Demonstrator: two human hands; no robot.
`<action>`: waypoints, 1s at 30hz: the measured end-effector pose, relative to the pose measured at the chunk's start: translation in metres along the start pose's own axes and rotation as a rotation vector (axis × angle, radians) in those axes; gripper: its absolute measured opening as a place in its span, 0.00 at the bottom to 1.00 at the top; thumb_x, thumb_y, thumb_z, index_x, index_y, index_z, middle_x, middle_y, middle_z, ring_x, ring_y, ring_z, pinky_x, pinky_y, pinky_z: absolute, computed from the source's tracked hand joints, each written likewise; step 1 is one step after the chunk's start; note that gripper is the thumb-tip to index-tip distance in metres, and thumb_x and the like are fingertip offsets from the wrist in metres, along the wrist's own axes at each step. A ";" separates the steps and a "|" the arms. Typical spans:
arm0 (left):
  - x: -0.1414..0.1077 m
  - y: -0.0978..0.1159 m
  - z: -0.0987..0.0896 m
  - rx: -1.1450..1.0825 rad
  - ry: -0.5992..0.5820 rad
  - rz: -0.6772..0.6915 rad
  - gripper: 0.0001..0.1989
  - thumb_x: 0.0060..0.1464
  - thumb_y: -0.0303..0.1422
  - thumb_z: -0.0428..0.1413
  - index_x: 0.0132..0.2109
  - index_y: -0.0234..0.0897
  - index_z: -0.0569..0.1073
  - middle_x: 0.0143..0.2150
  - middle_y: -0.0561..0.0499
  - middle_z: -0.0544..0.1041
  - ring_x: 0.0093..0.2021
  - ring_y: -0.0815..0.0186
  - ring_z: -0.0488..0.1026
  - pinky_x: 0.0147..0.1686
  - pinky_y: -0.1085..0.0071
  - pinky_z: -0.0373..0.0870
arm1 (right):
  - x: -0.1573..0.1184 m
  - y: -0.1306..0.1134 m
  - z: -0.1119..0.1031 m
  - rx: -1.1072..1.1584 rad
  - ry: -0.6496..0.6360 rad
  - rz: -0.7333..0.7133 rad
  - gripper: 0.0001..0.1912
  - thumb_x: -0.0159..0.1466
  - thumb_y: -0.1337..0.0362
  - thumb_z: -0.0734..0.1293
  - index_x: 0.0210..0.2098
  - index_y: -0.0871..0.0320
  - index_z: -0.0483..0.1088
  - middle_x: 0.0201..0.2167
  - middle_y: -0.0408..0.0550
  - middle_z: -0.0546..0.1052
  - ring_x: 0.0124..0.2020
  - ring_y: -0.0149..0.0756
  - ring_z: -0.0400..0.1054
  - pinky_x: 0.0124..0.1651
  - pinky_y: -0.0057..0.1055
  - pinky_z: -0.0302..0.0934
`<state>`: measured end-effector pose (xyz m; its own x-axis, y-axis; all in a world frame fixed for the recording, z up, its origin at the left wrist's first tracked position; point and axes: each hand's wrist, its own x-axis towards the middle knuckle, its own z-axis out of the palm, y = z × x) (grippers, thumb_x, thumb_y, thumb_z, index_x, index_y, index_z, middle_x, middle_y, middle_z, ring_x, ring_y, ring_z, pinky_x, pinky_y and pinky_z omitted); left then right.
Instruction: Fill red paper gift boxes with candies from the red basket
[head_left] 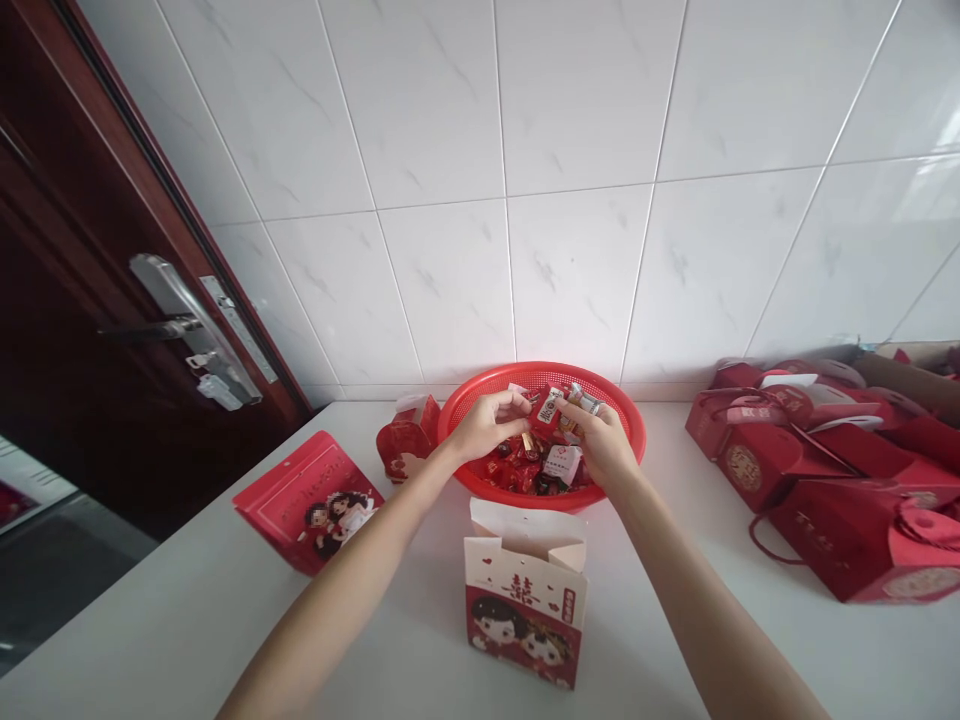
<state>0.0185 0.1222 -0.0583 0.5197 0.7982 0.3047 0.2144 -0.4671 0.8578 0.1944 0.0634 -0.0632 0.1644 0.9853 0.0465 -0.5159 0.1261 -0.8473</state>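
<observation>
A red plastic basket (634, 420) of wrapped candies stands against the tiled wall. Over it, my right hand (606, 445) pinches a red candy packet (550, 408) with a pale printed label. My left hand (486, 428) is just left of that packet, its fingers bent and the thumb apart from them; I see nothing held there. More candies lie below, among them a white-wrapped one (562, 464). In front of the basket, between my forearms, an upright red and cream gift box (525, 610) has its top open. Its inside is mostly hidden.
A larger red box with a cartoon couple (311, 500) stands at the left, and a small red box (409, 440) is beside the basket. Several red handled boxes (840, 530) crowd the right of the white table (420, 650). A dark door (82, 250) is at the left.
</observation>
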 end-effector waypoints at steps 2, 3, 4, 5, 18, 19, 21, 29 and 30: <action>-0.001 0.002 -0.003 0.198 -0.121 -0.090 0.08 0.52 0.33 0.58 0.39 0.35 0.74 0.42 0.47 0.81 0.44 0.62 0.78 0.46 0.68 0.74 | 0.000 0.000 0.000 0.005 0.032 -0.007 0.17 0.42 0.58 0.80 0.28 0.58 0.76 0.26 0.45 0.81 0.27 0.36 0.74 0.31 0.31 0.68; 0.000 0.002 -0.005 0.327 -0.185 -0.146 0.06 0.53 0.31 0.57 0.40 0.35 0.74 0.43 0.47 0.81 0.45 0.62 0.78 0.47 0.69 0.73 | 0.000 -0.001 0.000 0.012 0.051 -0.013 0.16 0.42 0.59 0.80 0.28 0.58 0.76 0.25 0.44 0.80 0.27 0.36 0.73 0.30 0.31 0.68; 0.000 0.002 -0.006 0.455 -0.246 -0.204 0.06 0.53 0.29 0.55 0.39 0.35 0.74 0.43 0.47 0.81 0.45 0.62 0.78 0.46 0.69 0.72 | 0.001 -0.001 0.000 0.018 0.067 -0.018 0.16 0.43 0.59 0.80 0.27 0.58 0.76 0.25 0.44 0.80 0.26 0.36 0.73 0.30 0.31 0.67; 0.000 0.001 -0.008 0.567 -0.300 -0.262 0.06 0.52 0.27 0.55 0.38 0.36 0.75 0.41 0.47 0.81 0.44 0.61 0.78 0.45 0.69 0.72 | 0.001 -0.001 0.000 0.024 0.079 -0.021 0.15 0.43 0.59 0.80 0.27 0.58 0.76 0.24 0.43 0.80 0.26 0.36 0.73 0.30 0.31 0.67; 0.005 0.000 -0.005 0.898 -0.574 -0.553 0.20 0.35 0.24 0.61 0.41 0.38 0.80 0.43 0.44 0.81 0.40 0.54 0.78 0.32 0.70 0.69 | 0.000 -0.002 0.001 0.018 0.101 0.022 0.14 0.43 0.61 0.78 0.27 0.58 0.75 0.25 0.44 0.80 0.27 0.36 0.73 0.29 0.30 0.67; 0.005 -0.001 -0.004 0.899 -0.578 -0.562 0.17 0.36 0.26 0.62 0.39 0.38 0.80 0.41 0.44 0.81 0.39 0.55 0.77 0.31 0.70 0.69 | 0.000 -0.002 0.001 0.018 0.101 0.024 0.14 0.43 0.61 0.78 0.27 0.58 0.75 0.25 0.44 0.80 0.27 0.36 0.73 0.30 0.30 0.68; 0.006 -0.003 -0.004 0.896 -0.572 -0.568 0.10 0.38 0.29 0.63 0.33 0.37 0.78 0.36 0.45 0.81 0.35 0.57 0.76 0.31 0.70 0.69 | 0.000 -0.001 0.001 0.019 0.101 0.028 0.14 0.43 0.61 0.78 0.27 0.58 0.76 0.25 0.45 0.80 0.27 0.36 0.74 0.30 0.30 0.68; 0.003 -0.001 -0.006 0.795 -0.416 -0.449 0.17 0.42 0.36 0.64 0.17 0.37 0.64 0.17 0.55 0.65 0.23 0.65 0.67 0.26 0.71 0.61 | 0.001 -0.001 0.003 0.026 0.088 0.013 0.13 0.42 0.62 0.78 0.26 0.58 0.76 0.23 0.44 0.79 0.25 0.36 0.73 0.26 0.29 0.66; 0.003 0.001 -0.007 0.773 -0.372 -0.421 0.18 0.44 0.37 0.62 0.17 0.38 0.63 0.16 0.55 0.64 0.23 0.66 0.67 0.26 0.71 0.60 | 0.002 -0.001 0.003 0.027 0.082 0.012 0.13 0.42 0.61 0.78 0.26 0.58 0.75 0.22 0.44 0.79 0.24 0.36 0.72 0.26 0.30 0.66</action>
<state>0.0141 0.1265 -0.0538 0.4761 0.8481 -0.2325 0.8618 -0.3975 0.3151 0.1928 0.0652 -0.0608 0.2259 0.9741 -0.0077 -0.5405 0.1188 -0.8329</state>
